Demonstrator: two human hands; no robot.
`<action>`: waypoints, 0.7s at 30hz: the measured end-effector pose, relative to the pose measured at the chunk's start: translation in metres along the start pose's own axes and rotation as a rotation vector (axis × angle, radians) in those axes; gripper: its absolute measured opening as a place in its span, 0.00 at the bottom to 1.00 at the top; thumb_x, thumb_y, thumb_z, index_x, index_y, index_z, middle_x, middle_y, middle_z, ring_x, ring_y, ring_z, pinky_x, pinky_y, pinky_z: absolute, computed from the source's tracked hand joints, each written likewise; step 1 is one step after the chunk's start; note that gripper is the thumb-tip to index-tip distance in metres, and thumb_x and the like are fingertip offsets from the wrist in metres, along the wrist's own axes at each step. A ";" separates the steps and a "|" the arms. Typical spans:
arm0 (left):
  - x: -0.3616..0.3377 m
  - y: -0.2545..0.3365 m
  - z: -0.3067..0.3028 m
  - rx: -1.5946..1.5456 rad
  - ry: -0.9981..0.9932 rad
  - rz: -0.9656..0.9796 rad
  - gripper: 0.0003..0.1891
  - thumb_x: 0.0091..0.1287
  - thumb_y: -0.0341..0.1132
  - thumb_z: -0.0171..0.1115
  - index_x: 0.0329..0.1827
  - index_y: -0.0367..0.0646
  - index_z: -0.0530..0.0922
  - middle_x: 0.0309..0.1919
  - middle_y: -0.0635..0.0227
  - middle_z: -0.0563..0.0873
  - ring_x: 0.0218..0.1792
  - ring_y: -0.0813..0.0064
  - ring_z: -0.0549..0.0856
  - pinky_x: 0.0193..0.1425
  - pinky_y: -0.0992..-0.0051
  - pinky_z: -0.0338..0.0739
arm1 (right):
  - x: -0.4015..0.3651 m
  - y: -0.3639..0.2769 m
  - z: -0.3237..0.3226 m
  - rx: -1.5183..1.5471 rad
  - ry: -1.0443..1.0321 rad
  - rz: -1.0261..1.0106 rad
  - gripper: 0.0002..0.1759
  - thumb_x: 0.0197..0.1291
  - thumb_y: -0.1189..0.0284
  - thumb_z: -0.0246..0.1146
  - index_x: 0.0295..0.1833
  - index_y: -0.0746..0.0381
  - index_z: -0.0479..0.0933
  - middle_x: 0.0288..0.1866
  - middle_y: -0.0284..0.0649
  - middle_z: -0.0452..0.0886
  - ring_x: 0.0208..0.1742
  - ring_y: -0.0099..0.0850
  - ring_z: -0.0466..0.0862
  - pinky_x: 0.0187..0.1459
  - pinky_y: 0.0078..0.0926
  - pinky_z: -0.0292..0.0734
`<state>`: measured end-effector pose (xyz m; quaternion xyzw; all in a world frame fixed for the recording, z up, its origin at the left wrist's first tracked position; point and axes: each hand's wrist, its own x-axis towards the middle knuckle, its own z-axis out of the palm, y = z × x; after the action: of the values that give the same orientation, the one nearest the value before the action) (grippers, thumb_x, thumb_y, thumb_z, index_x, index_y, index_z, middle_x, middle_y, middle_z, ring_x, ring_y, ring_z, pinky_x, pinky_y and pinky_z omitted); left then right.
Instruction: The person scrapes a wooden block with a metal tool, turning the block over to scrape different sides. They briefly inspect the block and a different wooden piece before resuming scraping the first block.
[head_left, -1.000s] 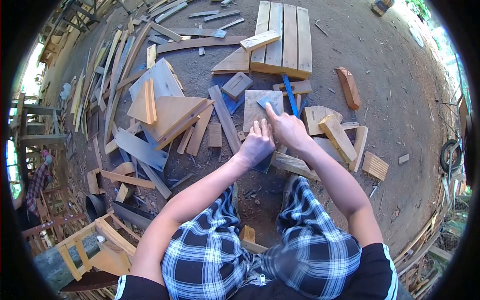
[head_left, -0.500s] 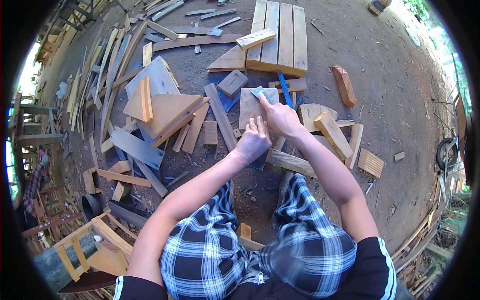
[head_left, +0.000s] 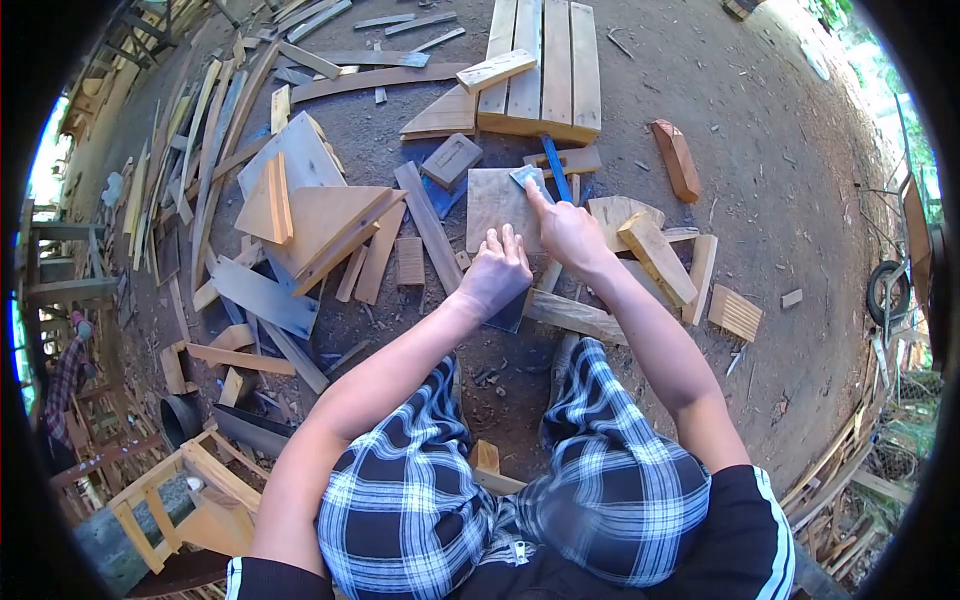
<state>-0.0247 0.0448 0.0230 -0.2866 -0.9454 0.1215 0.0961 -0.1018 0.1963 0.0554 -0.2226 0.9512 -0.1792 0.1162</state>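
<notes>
A squarish wooden board [head_left: 492,200] lies in front of me at the middle of the head view. My left hand [head_left: 497,276] grips its near edge, fingers together on top and thumb hidden. My right hand [head_left: 572,238] is closed on a small pale blue-grey flat piece [head_left: 525,177], with the index finger stretched along it. That piece rests at the board's far right corner; its exact kind I cannot tell. Just beyond the right hand a blue bar [head_left: 556,170] lies across a slotted wooden block [head_left: 580,160].
A slatted wooden piece [head_left: 557,70] sits beyond the board. Boards and offcuts [head_left: 325,225] pile up at left, with a wood block [head_left: 657,258] and more scraps at right. A reddish block [head_left: 677,160] lies farther right. A wooden frame [head_left: 215,470] stands at lower left.
The blue-grey piece and my right hand have slid rightward across the board toward its far right corner. My left hand stays at the near edge. The whole view has shifted slightly.
</notes>
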 end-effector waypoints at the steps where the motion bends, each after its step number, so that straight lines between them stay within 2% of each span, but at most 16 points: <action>1: 0.000 0.001 0.002 -0.004 -0.005 -0.001 0.19 0.59 0.30 0.58 0.52 0.29 0.81 0.50 0.39 0.83 0.49 0.47 0.86 0.48 0.66 0.85 | -0.009 -0.002 -0.001 -0.036 0.001 0.006 0.36 0.57 0.78 0.50 0.75 0.53 0.58 0.32 0.57 0.82 0.34 0.55 0.84 0.38 0.49 0.81; 4: 0.000 -0.002 0.003 -0.004 0.007 -0.006 0.19 0.59 0.30 0.58 0.52 0.29 0.81 0.51 0.39 0.83 0.49 0.47 0.86 0.48 0.66 0.85 | -0.048 -0.008 -0.004 -0.116 -0.049 0.023 0.38 0.57 0.79 0.51 0.76 0.52 0.57 0.34 0.57 0.82 0.34 0.54 0.85 0.37 0.49 0.81; 6: 0.000 0.002 0.002 -0.017 0.020 -0.005 0.19 0.59 0.30 0.59 0.52 0.29 0.81 0.51 0.39 0.83 0.48 0.48 0.86 0.47 0.66 0.85 | -0.070 -0.009 -0.010 -0.187 -0.127 0.013 0.36 0.60 0.77 0.52 0.76 0.53 0.57 0.32 0.55 0.83 0.32 0.51 0.86 0.33 0.45 0.83; 8: 0.000 0.001 0.002 0.004 0.025 -0.022 0.19 0.59 0.30 0.59 0.52 0.29 0.81 0.51 0.39 0.83 0.48 0.48 0.86 0.47 0.66 0.85 | -0.060 -0.008 -0.011 -0.187 -0.128 0.015 0.35 0.60 0.76 0.52 0.75 0.53 0.58 0.33 0.55 0.83 0.32 0.50 0.87 0.34 0.45 0.84; 11: 0.001 -0.003 -0.001 0.007 0.028 0.001 0.18 0.58 0.29 0.59 0.51 0.29 0.81 0.51 0.40 0.83 0.48 0.48 0.86 0.46 0.67 0.85 | -0.021 -0.005 -0.012 -0.168 -0.033 0.029 0.34 0.60 0.76 0.53 0.74 0.54 0.61 0.32 0.54 0.83 0.33 0.48 0.87 0.34 0.46 0.83; 15: 0.001 -0.001 0.000 0.006 0.003 -0.002 0.19 0.58 0.30 0.59 0.52 0.30 0.81 0.51 0.41 0.83 0.48 0.48 0.86 0.45 0.67 0.86 | -0.020 0.003 -0.002 -0.143 0.065 0.008 0.34 0.59 0.76 0.53 0.74 0.54 0.61 0.32 0.54 0.83 0.32 0.49 0.87 0.34 0.46 0.83; 17: 0.001 -0.001 0.002 0.006 0.009 -0.005 0.19 0.58 0.30 0.59 0.52 0.30 0.81 0.51 0.41 0.83 0.48 0.48 0.86 0.45 0.67 0.86 | -0.049 -0.004 -0.005 -0.145 -0.070 0.049 0.39 0.58 0.78 0.51 0.77 0.47 0.55 0.34 0.57 0.82 0.35 0.54 0.86 0.35 0.50 0.82; 21: 0.000 -0.001 0.000 0.012 0.005 -0.003 0.20 0.58 0.30 0.59 0.53 0.30 0.81 0.52 0.41 0.83 0.49 0.49 0.86 0.47 0.66 0.85 | -0.056 -0.001 -0.001 -0.149 -0.083 0.032 0.41 0.57 0.78 0.54 0.77 0.45 0.55 0.33 0.57 0.82 0.32 0.53 0.85 0.35 0.50 0.82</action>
<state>-0.0252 0.0441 0.0236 -0.2847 -0.9450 0.1263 0.1003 -0.0529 0.2223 0.0647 -0.2228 0.9597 -0.0965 0.1416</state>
